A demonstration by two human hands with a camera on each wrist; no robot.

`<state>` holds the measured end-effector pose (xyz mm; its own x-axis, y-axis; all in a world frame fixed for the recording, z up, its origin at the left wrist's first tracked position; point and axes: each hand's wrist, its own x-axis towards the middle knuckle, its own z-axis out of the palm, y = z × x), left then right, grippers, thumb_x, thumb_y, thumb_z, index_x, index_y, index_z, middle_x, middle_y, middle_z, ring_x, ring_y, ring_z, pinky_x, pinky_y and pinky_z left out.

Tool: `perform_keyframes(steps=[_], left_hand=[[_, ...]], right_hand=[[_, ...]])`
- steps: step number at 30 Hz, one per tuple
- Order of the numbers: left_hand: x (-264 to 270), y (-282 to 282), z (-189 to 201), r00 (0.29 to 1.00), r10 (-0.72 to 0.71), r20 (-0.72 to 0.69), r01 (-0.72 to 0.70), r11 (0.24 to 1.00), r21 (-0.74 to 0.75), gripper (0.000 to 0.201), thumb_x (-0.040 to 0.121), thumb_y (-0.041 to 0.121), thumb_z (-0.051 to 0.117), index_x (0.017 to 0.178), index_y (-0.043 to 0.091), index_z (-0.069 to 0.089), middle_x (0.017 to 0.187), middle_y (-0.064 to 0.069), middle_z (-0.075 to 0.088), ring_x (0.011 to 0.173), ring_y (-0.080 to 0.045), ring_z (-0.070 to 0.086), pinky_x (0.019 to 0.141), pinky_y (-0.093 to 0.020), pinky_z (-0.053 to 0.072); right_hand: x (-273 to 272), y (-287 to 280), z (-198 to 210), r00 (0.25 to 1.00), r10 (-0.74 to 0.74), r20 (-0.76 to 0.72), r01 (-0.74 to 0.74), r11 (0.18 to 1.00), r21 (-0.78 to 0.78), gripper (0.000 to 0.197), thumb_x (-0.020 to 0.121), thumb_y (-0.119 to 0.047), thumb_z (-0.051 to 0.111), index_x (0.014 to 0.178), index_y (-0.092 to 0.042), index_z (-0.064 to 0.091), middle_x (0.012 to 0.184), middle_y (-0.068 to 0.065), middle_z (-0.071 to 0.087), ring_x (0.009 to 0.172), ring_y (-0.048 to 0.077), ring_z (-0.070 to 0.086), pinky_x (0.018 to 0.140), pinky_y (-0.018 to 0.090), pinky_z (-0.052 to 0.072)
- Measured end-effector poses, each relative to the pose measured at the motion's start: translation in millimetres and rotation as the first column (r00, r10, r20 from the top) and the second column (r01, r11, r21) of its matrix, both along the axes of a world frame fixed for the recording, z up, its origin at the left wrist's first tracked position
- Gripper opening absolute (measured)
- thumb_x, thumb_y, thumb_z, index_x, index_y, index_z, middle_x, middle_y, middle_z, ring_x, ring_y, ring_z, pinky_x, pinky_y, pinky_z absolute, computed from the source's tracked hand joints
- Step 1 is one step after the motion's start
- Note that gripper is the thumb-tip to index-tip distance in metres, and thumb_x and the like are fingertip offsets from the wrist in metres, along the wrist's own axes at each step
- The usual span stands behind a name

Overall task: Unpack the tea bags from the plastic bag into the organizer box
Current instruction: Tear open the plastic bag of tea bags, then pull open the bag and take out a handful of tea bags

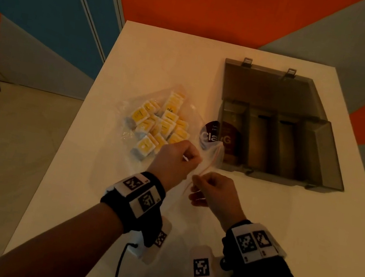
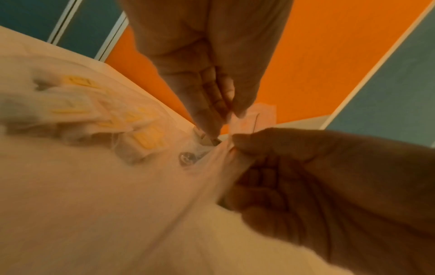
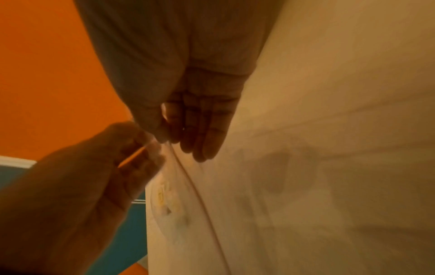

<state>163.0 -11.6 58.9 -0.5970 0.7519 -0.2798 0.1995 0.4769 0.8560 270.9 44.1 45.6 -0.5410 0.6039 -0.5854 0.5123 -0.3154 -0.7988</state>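
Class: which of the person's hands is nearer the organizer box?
Right. The right hand pinches the bag's seal just before the box; the left hand pinches it farther left.

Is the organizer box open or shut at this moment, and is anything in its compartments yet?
Open: the organizer box has its lid folded back flat. Its compartments look empty; the tea bags remain inside the plastic bag.

Staged recording room: bare white table (image 1: 259, 223), orange-blue-grey panelled walls (image 1: 199, 1).
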Motion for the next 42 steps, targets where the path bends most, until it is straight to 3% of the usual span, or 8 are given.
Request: perform_keyframes(steps=[5,9,17,24,31,36,38,42], left_hand=[[-0.1,-15.5,-11.7,0.992,-0.112,-0.052,0.101,0.980,-0.170,0.009,0.080,0.020,0.063,0.085,0.014,0.059,0.081,0.001,0.060,0.074,-0.015,0.057,0.069,-0.031,0.055],[2.7,-22.6,-14.2,0.984,-0.169,0.059,0.177,0.968,-0.177,0.009,0.084,0.015,0.059,0.084,0.008,0.064,0.070,0.004,0.057,0.060,-0.006,0.055,0.048,-0.013,0.050],[-40.3,-36.8,4.9,0.976,0.216,-0.040,-0.219,0.965,-0.143,0.025,0.078,0.009,0.061,0.055,0.016,0.055,0.055,0.000,0.058,0.045,-0.006,0.058,0.058,-0.018,0.053],[0.8,-19.3,3.3,0.968,0.153,0.201,-0.144,0.988,-0.059,0.021,0.090,0.014,0.048,0.070,0.018,0.047,0.078,-0.005,0.061,0.067,-0.016,0.057,0.051,-0.023,0.050],[-24.0,-43.6,12.6,0.614,0.287,0.735,-0.520,0.848,0.104,0.033,0.095,0.003,0.030,0.064,0.006,0.042,0.038,-0.002,0.055,0.037,-0.009,0.057,0.042,-0.021,0.052],[-13.2,-56.3,25.8,0.801,0.171,0.574,-0.272,0.958,0.093,0.024,0.096,0.015,0.036,0.073,0.012,0.043,0.042,0.004,0.049,0.037,-0.008,0.049,0.042,-0.019,0.045],[-2.7,-53.6,24.9,0.876,0.123,0.466,-0.187,0.978,0.092,0.006,0.091,0.017,0.048,0.086,0.014,0.047,0.051,0.004,0.051,0.040,-0.006,0.050,0.046,-0.019,0.045],[10.0,-49.8,14.0,0.984,-0.043,0.173,0.035,0.998,0.049,0.020,0.086,0.017,0.059,0.097,0.001,0.062,0.068,0.007,0.058,0.051,0.003,0.052,0.056,-0.009,0.044]], right_hand=[[3.4,0.3,-3.7,0.997,-0.048,-0.065,0.052,0.997,0.051,0.022,0.088,-0.009,0.056,0.066,-0.008,0.055,0.064,0.009,0.061,0.056,0.016,0.059,0.058,0.024,0.053],[3.2,2.0,-6.5,0.998,-0.001,-0.066,0.008,0.993,0.117,0.022,0.088,-0.011,0.057,0.065,-0.010,0.057,0.063,0.008,0.061,0.058,0.018,0.059,0.061,0.028,0.053],[38.0,40.6,-9.7,0.977,-0.202,0.069,0.174,0.942,0.287,0.021,0.089,-0.014,0.056,0.068,-0.012,0.059,0.067,0.008,0.062,0.060,0.020,0.061,0.066,0.035,0.054],[14.3,2.4,-2.2,0.993,0.043,0.114,-0.044,0.999,-0.001,0.022,0.081,-0.026,0.066,0.078,-0.006,0.059,0.070,0.007,0.063,0.059,0.019,0.061,0.054,0.025,0.053],[44.5,20.4,-14.8,0.987,0.003,0.162,-0.005,1.000,0.014,0.015,0.084,-0.011,0.063,0.070,-0.005,0.059,0.066,0.010,0.062,0.059,0.019,0.060,0.059,0.027,0.055],[55.8,27.2,-18.3,0.959,0.109,0.262,-0.147,0.981,0.129,0.010,0.083,-0.011,0.064,0.078,-0.013,0.056,0.080,0.008,0.062,0.070,0.021,0.061,0.071,0.038,0.055],[51.9,19.3,-15.2,0.986,0.100,0.135,-0.124,0.975,0.182,0.016,0.082,-0.013,0.065,0.090,-0.021,0.053,0.091,0.002,0.060,0.078,0.019,0.060,0.068,0.033,0.052],[44.2,5.8,-7.2,0.989,-0.078,-0.129,0.091,0.992,0.093,0.010,0.091,-0.023,0.051,0.087,-0.025,0.060,0.094,-0.004,0.063,0.090,0.018,0.060,0.078,0.027,0.049]])
